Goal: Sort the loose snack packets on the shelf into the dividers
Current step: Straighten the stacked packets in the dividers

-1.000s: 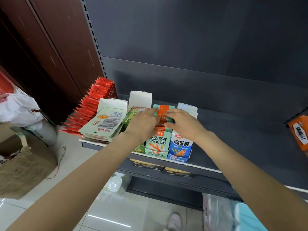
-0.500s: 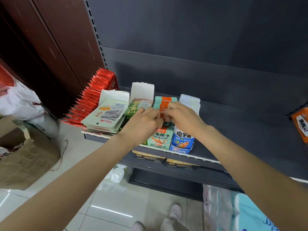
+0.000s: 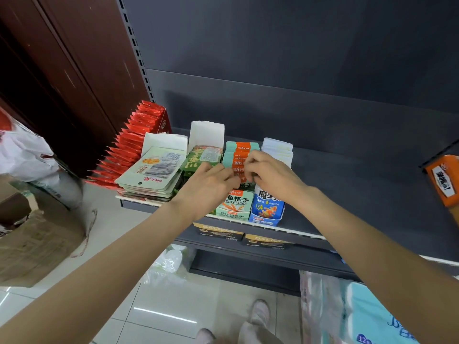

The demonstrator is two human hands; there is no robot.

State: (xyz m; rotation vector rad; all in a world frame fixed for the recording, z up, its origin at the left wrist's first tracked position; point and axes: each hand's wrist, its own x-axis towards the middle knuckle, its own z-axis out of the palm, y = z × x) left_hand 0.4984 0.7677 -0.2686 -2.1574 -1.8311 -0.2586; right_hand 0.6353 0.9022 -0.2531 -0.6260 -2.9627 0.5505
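Both hands work the teal-and-orange packets (image 3: 239, 155) in the mint display box (image 3: 233, 207); left hand (image 3: 206, 187) and right hand (image 3: 270, 175) pinch front packets; square edges, push back evenly, don't buckle.

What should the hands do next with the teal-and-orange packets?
Probably press the packets level and let go. Both the left hand and right hand pinch the teal-and-orange packets, which already stand in a row inside their green box, between the dark green packets and the blue box.
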